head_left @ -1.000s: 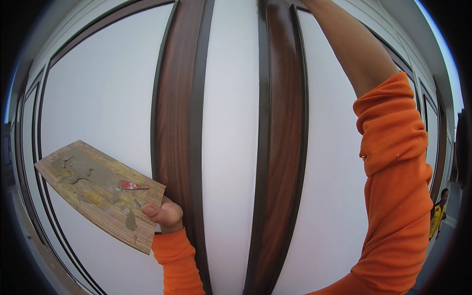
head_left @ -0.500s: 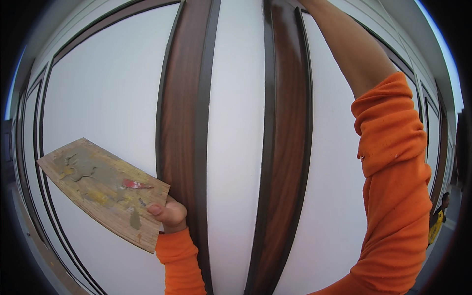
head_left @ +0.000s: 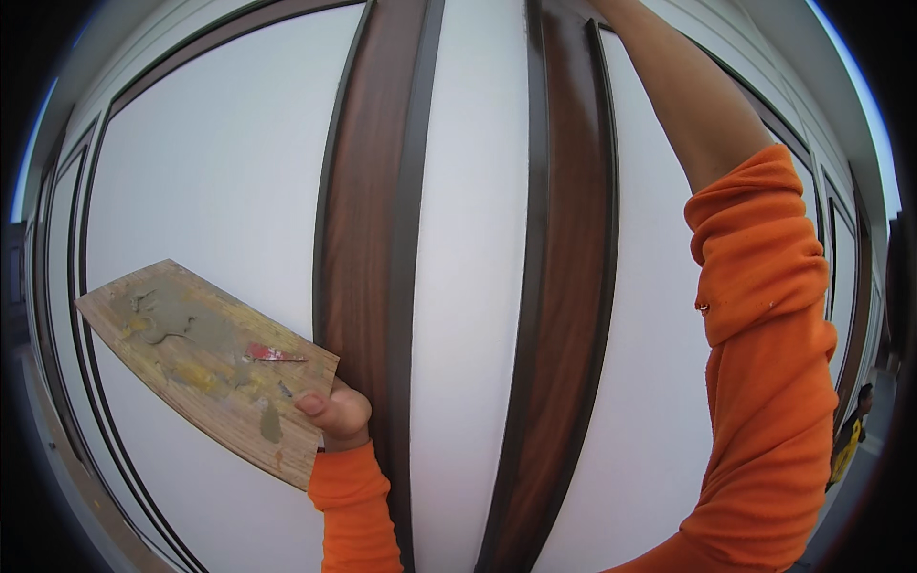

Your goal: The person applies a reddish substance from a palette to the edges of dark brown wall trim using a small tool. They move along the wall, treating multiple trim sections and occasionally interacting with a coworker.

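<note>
My left hand (head_left: 346,414) is closed on the near right corner of a wooden board (head_left: 277,449), its thumb on the top face and its fingers hidden beneath. Grey-green putty (head_left: 196,320) is smeared over the board, with yellowish stains around it. On the same face lies a small red, pointed flake or blade (head_left: 272,353); I cannot tell which. My right arm, its orange sleeve (head_left: 764,277) bunched below the elbow, reaches up beside a dark wood-grain strip (head_left: 573,239). The right hand itself is beyond the upper edge of the picture.
White wall panels (head_left: 220,191) with dark trim stand right in front of me. A second brown wood-grain strip (head_left: 368,210) runs up behind the board. At the far right rim, a person in dark and yellow clothing (head_left: 845,444) is partly visible.
The wall and its strips sit slightly farther right in the picture. My left hand and the board have shifted a little to the right too. The right arm looks nearly the same.
</note>
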### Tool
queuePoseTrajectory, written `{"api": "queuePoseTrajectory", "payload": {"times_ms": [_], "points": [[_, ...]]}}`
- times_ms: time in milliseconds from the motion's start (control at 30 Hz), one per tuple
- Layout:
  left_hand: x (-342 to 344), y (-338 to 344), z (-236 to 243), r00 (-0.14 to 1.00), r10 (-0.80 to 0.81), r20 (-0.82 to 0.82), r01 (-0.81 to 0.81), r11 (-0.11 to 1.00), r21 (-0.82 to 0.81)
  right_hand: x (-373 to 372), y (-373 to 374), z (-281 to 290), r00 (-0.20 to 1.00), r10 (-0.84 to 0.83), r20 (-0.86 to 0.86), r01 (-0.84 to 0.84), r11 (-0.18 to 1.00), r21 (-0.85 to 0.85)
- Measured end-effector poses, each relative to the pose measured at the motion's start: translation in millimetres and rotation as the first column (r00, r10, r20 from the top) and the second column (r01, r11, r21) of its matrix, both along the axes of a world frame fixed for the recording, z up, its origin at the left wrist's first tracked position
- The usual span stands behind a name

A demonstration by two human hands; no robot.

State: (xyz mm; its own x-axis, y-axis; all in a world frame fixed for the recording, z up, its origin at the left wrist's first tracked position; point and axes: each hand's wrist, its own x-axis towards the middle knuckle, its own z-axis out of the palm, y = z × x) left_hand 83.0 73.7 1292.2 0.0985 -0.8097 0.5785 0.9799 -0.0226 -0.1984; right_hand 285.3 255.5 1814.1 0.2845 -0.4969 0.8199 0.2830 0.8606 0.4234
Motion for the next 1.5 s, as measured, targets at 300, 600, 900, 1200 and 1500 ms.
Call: {"api": "queuePoseTrajectory", "payload": {"times_ms": [300, 600, 900, 1200, 1500], "points": [[-7, 0, -2, 1.0, -0.004, -0.019, 0.004, 0.999, 0.041, -5, -13, -7, 0.999, 0.027, -0.019, -0.028, 0.999, -0.034], [-12, -4, -8, 0.989, 0.145, -0.017, -0.146, 0.988, -0.043, 16, -2, -15, 0.991, 0.132, 0.035, -0.132, 0.991, -0.01], [1, -1, 0, 0.998, 0.052, 0.028, -0.052, 0.999, -0.007, -6, 8, 26, 0.994, -0.1, -0.041, 0.091, 0.98, -0.176], [-17, -4, -9, 0.988, 0.155, 0.009, -0.154, 0.987, -0.049, -25, 2, 36, 0.998, -0.031, -0.06, 0.022, 0.991, -0.132], [-16, -6, -10, 0.974, 0.221, 0.041, -0.219, 0.974, -0.057, -18, -6, -11, 0.999, 0.029, 0.028, -0.027, 0.998, -0.056]]}}
